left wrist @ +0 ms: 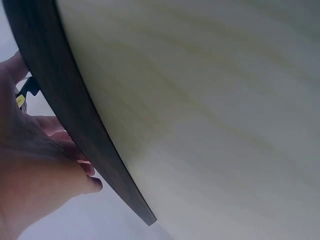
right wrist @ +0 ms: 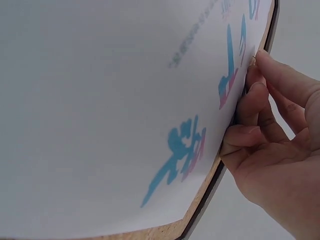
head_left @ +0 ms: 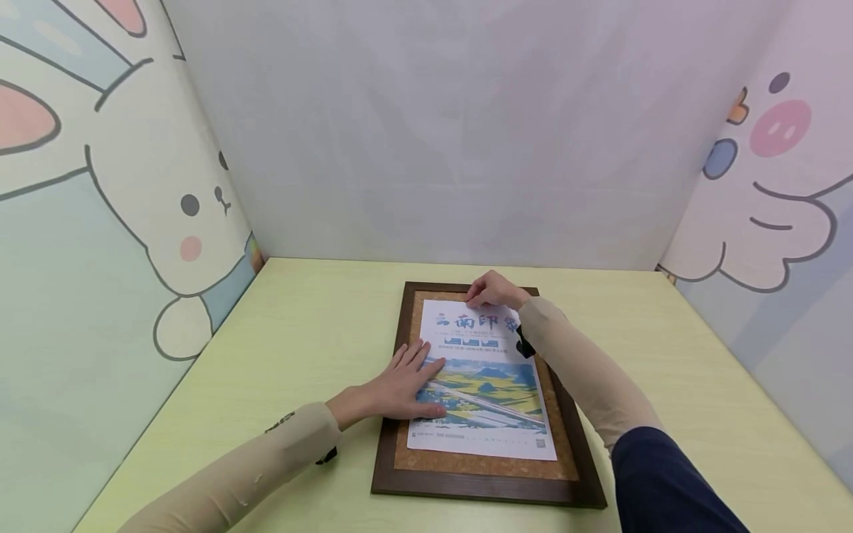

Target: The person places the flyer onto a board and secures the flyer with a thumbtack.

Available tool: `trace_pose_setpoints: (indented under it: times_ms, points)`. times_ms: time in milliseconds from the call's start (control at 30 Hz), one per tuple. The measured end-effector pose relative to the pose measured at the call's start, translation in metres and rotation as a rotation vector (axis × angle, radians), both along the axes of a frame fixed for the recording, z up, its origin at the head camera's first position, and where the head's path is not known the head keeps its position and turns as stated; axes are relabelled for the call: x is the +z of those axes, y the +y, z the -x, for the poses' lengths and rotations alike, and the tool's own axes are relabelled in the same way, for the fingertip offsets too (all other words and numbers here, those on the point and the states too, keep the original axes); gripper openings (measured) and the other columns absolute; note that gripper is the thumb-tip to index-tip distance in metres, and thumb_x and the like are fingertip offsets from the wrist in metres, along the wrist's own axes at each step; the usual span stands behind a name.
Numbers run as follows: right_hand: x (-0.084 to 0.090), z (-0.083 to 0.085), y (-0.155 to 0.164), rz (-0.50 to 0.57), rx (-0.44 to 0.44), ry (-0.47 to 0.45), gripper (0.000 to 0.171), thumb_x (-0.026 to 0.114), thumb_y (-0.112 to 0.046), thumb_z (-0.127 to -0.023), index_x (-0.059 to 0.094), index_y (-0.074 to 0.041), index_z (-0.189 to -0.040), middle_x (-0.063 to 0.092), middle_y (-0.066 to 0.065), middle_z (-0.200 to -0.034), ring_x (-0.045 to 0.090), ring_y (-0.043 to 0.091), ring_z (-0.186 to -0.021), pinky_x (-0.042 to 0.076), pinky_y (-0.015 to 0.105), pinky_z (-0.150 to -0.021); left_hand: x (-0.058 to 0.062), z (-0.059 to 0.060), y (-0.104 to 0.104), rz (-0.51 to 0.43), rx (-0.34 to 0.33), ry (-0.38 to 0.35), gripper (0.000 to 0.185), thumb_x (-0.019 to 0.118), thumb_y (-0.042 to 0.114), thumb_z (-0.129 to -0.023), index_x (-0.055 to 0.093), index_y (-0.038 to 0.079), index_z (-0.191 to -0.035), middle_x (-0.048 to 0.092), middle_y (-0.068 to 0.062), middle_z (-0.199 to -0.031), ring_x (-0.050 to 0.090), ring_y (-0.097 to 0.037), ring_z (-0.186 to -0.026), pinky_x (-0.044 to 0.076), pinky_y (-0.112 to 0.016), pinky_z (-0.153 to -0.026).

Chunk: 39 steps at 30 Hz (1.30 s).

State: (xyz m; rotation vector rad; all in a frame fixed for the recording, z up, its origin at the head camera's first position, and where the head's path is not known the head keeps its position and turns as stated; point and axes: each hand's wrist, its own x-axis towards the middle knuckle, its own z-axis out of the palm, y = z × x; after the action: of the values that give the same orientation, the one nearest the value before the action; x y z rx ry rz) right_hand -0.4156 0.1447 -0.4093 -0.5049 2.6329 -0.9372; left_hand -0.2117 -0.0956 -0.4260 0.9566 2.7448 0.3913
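A printed poster [head_left: 476, 440] with blue lettering and a landscape picture lies on a cork board [head_left: 486, 465] in a dark brown wooden frame [head_left: 486, 489]. My left hand [head_left: 396, 389] rests with spread fingers on the poster's left side. In the left wrist view, the frame's dark edge [left wrist: 75, 100] covers part of that hand. At the poster's top edge, my right hand [head_left: 496, 290] has its thumb and forefinger together. Seen from the right wrist, its fingertips pinch a small gold-coloured pin [right wrist: 252, 61] right at the paper's edge; most of the pin is hidden.
The framed board lies on a pale yellow-green table [head_left: 300, 355]. A whitish curtain [head_left: 426, 148] hangs behind the table, and cartoon-printed panels [head_left: 120, 259] stand at both sides. Both forearms wear beige sleeves [head_left: 593, 377].
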Motion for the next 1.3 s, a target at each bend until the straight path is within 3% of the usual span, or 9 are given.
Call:
trace_pose_setpoints:
  times_ms: [367, 733, 1033, 1300]
  points:
    - [-0.0019, -0.0049, -0.0008, 0.050, -0.001, 0.000, 0.008, 0.074, -0.013, -0.085, 0.075, -0.006, -0.088, 0.072, 0.008, -0.089, 0.055, 0.015, -0.067, 0.043, 0.024, -0.066, -0.0027, 0.0014, -0.0001, 0.011, 0.001, -0.008, 0.088, 0.051, 0.066, -0.088, 0.025, 0.014, -0.154, 0.008, -0.020, -0.162, 0.000, -0.036, -0.151, 0.002, -0.056, -0.120]
    - [0.0045, -0.0032, -0.0035, -0.002, 0.034, 0.042, 0.008, 0.072, -0.011, -0.087, 0.074, -0.003, -0.085, 0.073, 0.010, -0.093, 0.057, 0.015, -0.072, 0.042, 0.027, -0.076, -0.0003, 0.0041, 0.0000, 0.002, -0.006, -0.020, 0.087, 0.052, 0.064, -0.089, 0.024, 0.014, -0.154, 0.007, -0.021, -0.162, -0.001, -0.035, -0.152, 0.001, -0.056, -0.120]
    - [0.0007, -0.0008, -0.0006, -0.033, -0.042, 0.026, 0.017, 0.069, -0.024, -0.090, 0.074, -0.008, -0.090, 0.069, 0.006, -0.083, 0.055, 0.014, -0.066, 0.043, 0.024, -0.064, -0.0030, 0.0050, -0.0015, 0.000, -0.004, -0.029, 0.088, 0.052, 0.065, -0.088, 0.023, 0.014, -0.155, 0.006, -0.020, -0.162, -0.001, -0.035, -0.152, 0.001, -0.056, -0.120]
    - [-0.0004, -0.0005, -0.0050, -0.071, -0.066, 0.054, 0.016, 0.071, -0.021, -0.088, 0.072, -0.006, -0.084, 0.066, 0.006, -0.078, 0.054, 0.014, -0.065, 0.043, 0.023, -0.062, -0.0010, 0.0055, -0.0001, -0.001, -0.005, -0.030, 0.088, 0.055, 0.063, -0.088, 0.024, 0.013, -0.154, 0.006, -0.022, -0.162, 0.000, -0.038, -0.151, 0.002, -0.057, -0.120]
